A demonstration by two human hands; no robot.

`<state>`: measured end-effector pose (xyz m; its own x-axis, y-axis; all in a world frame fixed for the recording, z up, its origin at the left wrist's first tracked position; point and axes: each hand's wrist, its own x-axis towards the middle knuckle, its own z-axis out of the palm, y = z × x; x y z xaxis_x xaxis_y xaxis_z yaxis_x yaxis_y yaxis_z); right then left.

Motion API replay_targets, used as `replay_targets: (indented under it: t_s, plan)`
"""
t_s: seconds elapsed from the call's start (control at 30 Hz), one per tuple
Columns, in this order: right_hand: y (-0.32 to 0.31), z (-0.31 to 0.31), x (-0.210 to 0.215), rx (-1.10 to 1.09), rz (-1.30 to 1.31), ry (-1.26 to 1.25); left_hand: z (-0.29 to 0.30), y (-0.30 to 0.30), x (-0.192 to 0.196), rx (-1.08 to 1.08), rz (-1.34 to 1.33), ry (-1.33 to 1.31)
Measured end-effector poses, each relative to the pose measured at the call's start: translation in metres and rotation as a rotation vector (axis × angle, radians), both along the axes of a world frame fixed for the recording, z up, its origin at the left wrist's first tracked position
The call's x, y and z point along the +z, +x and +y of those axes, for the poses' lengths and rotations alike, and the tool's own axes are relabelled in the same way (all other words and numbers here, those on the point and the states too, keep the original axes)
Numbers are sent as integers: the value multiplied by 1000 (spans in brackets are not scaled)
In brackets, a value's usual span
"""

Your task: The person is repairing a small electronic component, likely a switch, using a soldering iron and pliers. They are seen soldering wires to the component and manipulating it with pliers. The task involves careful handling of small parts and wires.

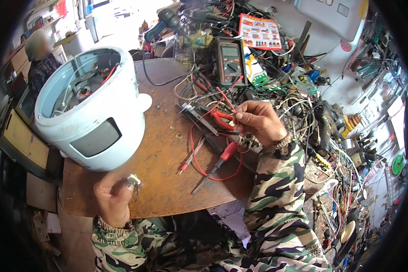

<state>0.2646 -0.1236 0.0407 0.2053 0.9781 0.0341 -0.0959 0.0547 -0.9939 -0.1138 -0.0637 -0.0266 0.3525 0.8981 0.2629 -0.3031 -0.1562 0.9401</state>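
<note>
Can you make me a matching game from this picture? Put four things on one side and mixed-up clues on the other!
Things:
1. Screwdriver
2. Big round shell
3. Meter
4. Left hand

Clues:
A. pinching a small pale piece
B. has a dark case and sits next to the clutter at the back
C. has a red handle and lies on the brown table
D. pale blue-white and open at the top

Right pairs: 1-C, 2-D, 3-B, 4-A
</note>
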Motion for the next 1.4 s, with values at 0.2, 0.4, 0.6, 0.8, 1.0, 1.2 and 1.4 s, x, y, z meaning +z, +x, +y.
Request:
replay_targets:
  t_s: [0.2,0.4,0.6,0.8,1.0,1.2,1.4]
  plan:
    - [-1,24,-23,54,256,65,0,-10,-4,54,-35,-18]
    - [-5,8,-24,-284,-477,-55,1,-11,5,-64,130,14]
    - [-35,18,-5,-264,-602,-32,1,-17,-2,-122,20,33]
    - [-122,39,38,-112,-845,-32,10,-9,-9,-215,134,-6]
    - [-139,51,25,130,-900,-55,3,-8,6,-213,243,-24]
    - [-144,17,10,627,-965,76,4,-19,30,-199,414,-140]
    - [-136,-42,-21,463,-680,-150,13,-17,13,-257,544,-329]
